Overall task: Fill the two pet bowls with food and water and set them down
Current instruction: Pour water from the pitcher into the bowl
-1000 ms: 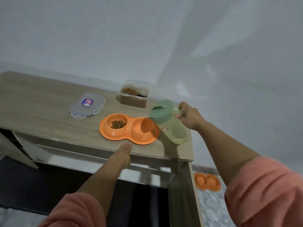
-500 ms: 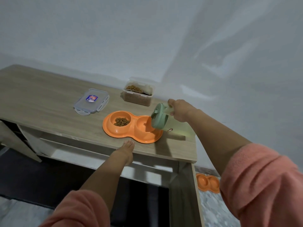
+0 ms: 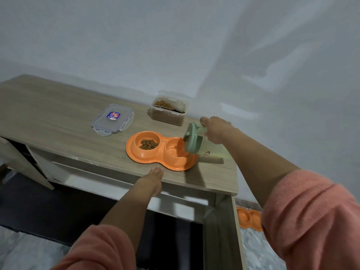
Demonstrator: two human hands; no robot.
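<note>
An orange double pet bowl [image 3: 136, 155] sits on the wooden table [image 3: 58, 117] near its front edge. Its left cup holds brown kibble [image 3: 148, 144]; water lies in its right cup [image 3: 175, 148]. My right hand [image 3: 215, 131] grips the handle of a pale green jug [image 3: 193, 139], tipped steeply with its lid over the right cup. My left hand [image 3: 153, 177] rests with straight fingers on the table's front edge, just before the bowl.
A clear tub of kibble [image 3: 168, 111] stands at the back by the white wall. Its lid with a blue label [image 3: 113, 119] lies left of it. A second orange double bowl [image 3: 248, 218] sits on the floor at the right of the table.
The jug was lifted and tipped further over the right cup, and water now shows in that cup. My left hand stayed on the table edge.
</note>
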